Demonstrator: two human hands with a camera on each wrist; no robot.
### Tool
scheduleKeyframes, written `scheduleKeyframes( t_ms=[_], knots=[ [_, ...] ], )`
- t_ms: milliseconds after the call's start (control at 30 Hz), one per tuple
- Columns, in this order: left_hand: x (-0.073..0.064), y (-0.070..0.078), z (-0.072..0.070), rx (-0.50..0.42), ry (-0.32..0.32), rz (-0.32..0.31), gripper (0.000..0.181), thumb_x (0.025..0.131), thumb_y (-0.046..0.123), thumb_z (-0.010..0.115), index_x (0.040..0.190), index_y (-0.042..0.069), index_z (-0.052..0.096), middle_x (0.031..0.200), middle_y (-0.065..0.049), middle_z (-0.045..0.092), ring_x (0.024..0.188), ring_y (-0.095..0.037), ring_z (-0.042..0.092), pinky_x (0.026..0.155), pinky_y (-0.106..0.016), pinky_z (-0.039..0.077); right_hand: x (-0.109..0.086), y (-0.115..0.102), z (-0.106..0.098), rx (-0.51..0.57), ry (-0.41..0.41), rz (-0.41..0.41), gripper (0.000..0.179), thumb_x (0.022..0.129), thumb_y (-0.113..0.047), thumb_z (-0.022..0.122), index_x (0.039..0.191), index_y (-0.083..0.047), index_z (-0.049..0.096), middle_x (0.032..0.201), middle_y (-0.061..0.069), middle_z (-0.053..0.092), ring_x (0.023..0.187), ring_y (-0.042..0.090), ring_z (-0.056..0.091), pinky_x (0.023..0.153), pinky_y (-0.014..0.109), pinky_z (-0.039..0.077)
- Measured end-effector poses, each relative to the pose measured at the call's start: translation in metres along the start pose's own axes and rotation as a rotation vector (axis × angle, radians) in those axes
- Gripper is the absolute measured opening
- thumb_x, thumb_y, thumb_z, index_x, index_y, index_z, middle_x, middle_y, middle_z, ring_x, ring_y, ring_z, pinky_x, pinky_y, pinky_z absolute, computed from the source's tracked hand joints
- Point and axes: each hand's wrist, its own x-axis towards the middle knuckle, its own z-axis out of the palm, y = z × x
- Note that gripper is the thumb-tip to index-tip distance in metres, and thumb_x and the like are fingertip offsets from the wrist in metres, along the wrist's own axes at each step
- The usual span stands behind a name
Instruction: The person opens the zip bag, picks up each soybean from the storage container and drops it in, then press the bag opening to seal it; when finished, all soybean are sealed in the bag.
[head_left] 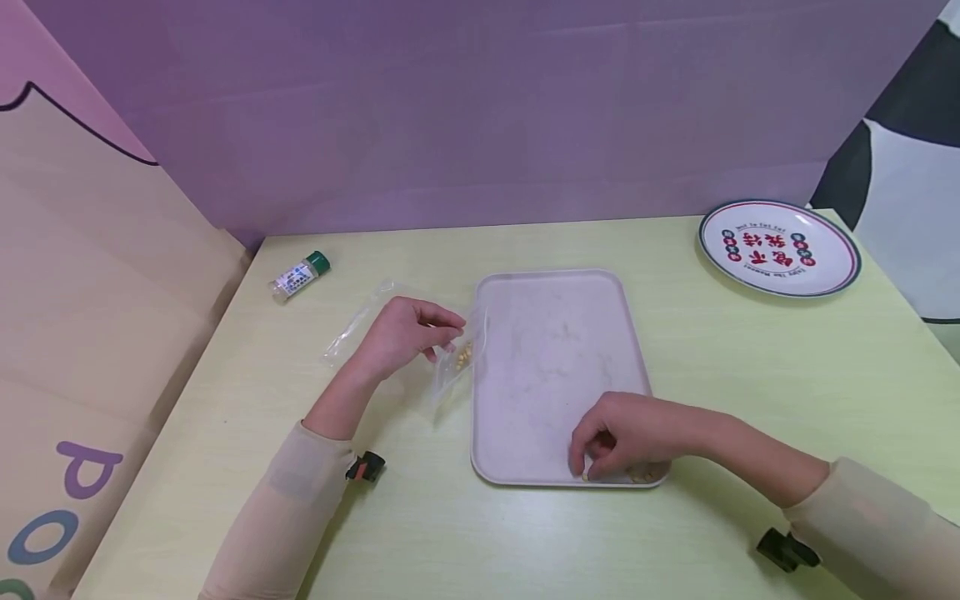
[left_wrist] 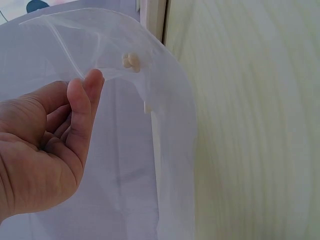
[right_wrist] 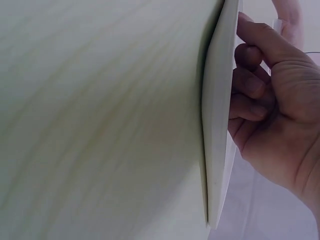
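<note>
My left hand (head_left: 405,335) pinches the rim of a clear plastic bag (head_left: 448,377) between thumb and fingertips, at the tray's left side. Several small yellowish pieces (head_left: 464,357) lie inside; in the left wrist view they look like beige lumps (left_wrist: 131,61). Over the near right corner of the pale tray (head_left: 555,358), my right hand (head_left: 630,437) has thumb and index finger together at a tiny pale piece (head_left: 585,477). More beige pieces (head_left: 643,475) show partly beneath that hand. The tray's raised edge (right_wrist: 217,115) hides the fingertips in the right wrist view.
A second clear plastic wrapper (head_left: 356,325) lies behind my left wrist. Farther back on the left is a small green-capped bottle (head_left: 300,277) on its side. A white oval plate (head_left: 780,248) with red lettering sits at the back right. A purple partition (head_left: 480,117) borders the table's far edge.
</note>
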Motion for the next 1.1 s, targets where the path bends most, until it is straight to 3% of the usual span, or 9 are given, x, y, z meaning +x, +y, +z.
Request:
scheduleKeyframes(
  t_ms=[467,900,1100],
  knots=[
    [-0.0016,0.0017,0.0004,-0.011,-0.004,0.002,0.020,0.094,0.010,0.073,0.111,0.002,0.077,0.106,-0.010,0.075,0.081,-0.029,0.071,0.072,-0.049,0.059,-0.0015,-0.0034,0.0043,-0.072,0.005,0.032,0.022,0.083,-0.006,0.079,0.084,-0.028,0.076,0.065,-0.018,0.052,0.062,-0.002,0.048,0.061,0.019,0.044],
    [-0.0016,0.0015,0.0000,0.001,-0.005,-0.004,0.019,0.094,0.011,0.072,0.111,0.003,0.077,0.105,-0.011,0.075,0.084,-0.035,0.070,0.074,-0.050,0.058,0.0009,-0.0071,0.0068,-0.229,-0.005,0.050,0.024,0.085,-0.008,0.075,0.081,-0.031,0.069,0.061,-0.019,0.044,0.059,-0.003,0.044,0.061,0.020,0.041],
    [-0.0006,0.0008,0.0007,-0.002,-0.006,0.001,0.019,0.094,0.010,0.072,0.111,0.003,0.077,0.105,-0.010,0.074,0.084,-0.036,0.070,0.073,-0.049,0.058,0.0021,-0.0059,0.0048,-0.186,0.016,0.045,0.026,0.083,-0.004,0.070,0.080,-0.029,0.067,0.061,-0.018,0.043,0.059,-0.002,0.043,0.059,0.019,0.040]
  ],
)
